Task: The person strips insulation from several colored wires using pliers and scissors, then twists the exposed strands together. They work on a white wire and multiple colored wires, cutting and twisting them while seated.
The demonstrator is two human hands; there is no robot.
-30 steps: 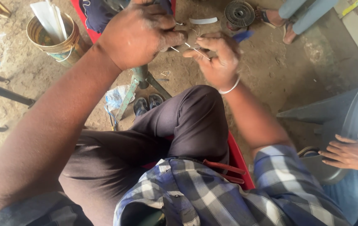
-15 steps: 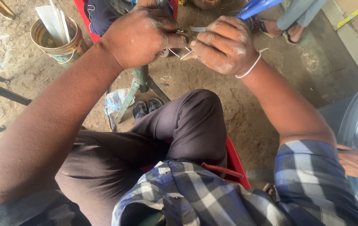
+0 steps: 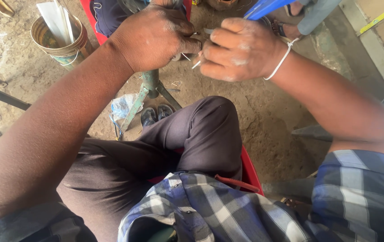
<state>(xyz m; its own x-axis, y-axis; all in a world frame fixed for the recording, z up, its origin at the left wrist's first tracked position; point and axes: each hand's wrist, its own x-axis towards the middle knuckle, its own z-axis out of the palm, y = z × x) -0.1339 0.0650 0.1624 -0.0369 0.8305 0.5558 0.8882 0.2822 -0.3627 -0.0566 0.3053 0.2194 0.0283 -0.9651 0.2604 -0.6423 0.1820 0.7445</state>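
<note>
We pinch a thin, stiff, light wire (image 3: 196, 64) between our closed left hand (image 3: 156, 38) and right hand (image 3: 239, 49), gripping close to its end so it doesn't slip.

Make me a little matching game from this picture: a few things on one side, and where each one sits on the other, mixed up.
Things:
1. tin bucket
2. white string band
3. dark shoes
4. green stand

Places:
A. around the right wrist
B. on the dirt floor by the stand's foot
C. top left, with white strips standing in it
D. under the left hand

Pairs: 1-C, 2-A, 3-B, 4-D
</note>
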